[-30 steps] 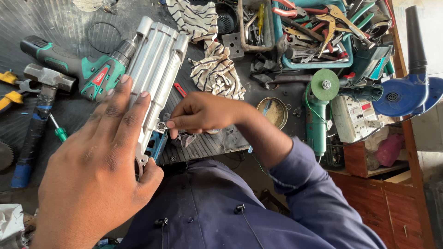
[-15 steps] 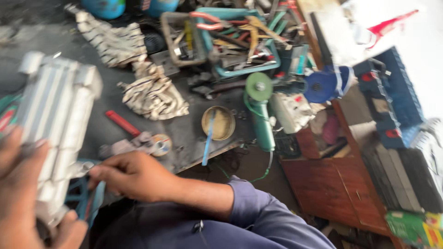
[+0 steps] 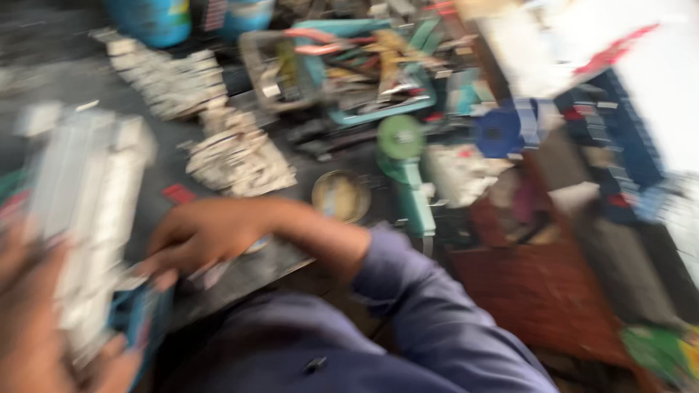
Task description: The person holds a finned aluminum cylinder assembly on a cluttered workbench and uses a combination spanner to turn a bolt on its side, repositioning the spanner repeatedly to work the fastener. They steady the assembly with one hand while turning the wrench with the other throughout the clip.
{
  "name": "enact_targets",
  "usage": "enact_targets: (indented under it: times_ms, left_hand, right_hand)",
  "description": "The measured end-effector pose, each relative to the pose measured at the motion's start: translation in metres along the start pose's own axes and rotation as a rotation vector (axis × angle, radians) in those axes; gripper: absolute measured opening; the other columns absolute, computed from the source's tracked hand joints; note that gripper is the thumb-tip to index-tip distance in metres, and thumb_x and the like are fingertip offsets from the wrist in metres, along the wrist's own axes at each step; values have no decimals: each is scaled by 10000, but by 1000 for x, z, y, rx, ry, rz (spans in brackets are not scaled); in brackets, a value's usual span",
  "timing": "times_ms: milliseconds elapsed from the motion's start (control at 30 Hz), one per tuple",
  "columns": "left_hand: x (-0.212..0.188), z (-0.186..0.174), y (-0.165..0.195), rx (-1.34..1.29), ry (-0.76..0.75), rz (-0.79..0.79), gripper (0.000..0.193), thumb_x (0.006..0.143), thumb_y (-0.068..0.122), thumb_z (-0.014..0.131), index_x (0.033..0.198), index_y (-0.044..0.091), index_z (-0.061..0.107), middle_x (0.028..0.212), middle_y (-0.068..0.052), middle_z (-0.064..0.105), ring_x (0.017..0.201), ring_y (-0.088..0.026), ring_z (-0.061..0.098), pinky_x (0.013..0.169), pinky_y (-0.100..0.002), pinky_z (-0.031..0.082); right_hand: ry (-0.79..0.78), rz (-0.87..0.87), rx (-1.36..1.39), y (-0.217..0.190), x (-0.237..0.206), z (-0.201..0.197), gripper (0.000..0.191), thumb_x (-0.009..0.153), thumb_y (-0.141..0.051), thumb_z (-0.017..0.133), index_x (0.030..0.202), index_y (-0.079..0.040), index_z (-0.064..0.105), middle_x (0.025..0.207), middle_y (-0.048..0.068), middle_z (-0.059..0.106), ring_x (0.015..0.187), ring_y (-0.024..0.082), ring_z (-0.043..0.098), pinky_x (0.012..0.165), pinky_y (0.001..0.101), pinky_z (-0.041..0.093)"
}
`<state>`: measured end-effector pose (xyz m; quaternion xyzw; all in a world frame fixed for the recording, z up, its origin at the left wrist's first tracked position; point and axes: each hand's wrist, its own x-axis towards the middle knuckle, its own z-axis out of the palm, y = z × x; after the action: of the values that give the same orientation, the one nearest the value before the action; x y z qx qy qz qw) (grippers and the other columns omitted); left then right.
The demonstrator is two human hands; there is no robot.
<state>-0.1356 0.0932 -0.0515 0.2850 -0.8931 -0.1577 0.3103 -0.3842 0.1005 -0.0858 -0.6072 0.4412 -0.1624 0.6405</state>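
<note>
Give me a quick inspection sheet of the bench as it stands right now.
Surface: dark workbench, crowded; picture blurred.
Job's things: pale ribbed metal part with a blue piece at its near end.
Clutter: green grinder, round tin, patterned rags, teal tray of tools.
Hands: left hand on the metal part; right hand at its near end, grip too blurred to judge.
Cables: nothing seen.
Surroundings: reddish cabinet, blue crate at right.

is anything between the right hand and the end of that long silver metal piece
Nothing visible. The right hand lies at the near end of the silver metal piece, which the left hand grips from the side. Motion blur hides whether its fingers touch it.
</note>
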Motion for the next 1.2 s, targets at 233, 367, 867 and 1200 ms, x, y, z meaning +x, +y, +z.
enact_targets:
  times_ms: [233,367,867,1200]
  left_hand:
    - [14,-53,44,211,-139,-132,888,654,307,734,1461,20,500,1567,-225,477,1316,-386,573,986,-456,501]
    - [22,-56,51,221,-154,-112,860,681,267,726,1469,20,487,1568,-225,475,1317,-396,569,994,-449,507]
    - [21,-57,48,171,-162,-105,889,659,240,722,1476,4,462,1554,-257,469,1336,-410,555,1011,-454,507]
    - [25,-58,50,190,-175,-108,843,672,230,731,1449,7,493,1560,-233,479,1314,-396,578,983,-444,514]
  right_hand:
    - [154,92,192,-25,-21,32,396,1033,-387,570,897,-52,733,580,-38,517,457,52,449,409,253,343]
    - [532,6,293,-12,-22,80,401,1065,-373,560,883,-50,715,599,-51,512,498,35,436,450,237,341]
    - [-75,87,-55,-32,-14,-7,399,1015,-418,599,930,-77,790,562,-50,518,448,51,456,397,262,352]
    - [474,103,422,-14,-22,84,408,1053,-398,556,894,-52,699,586,-67,496,437,35,404,395,229,311]
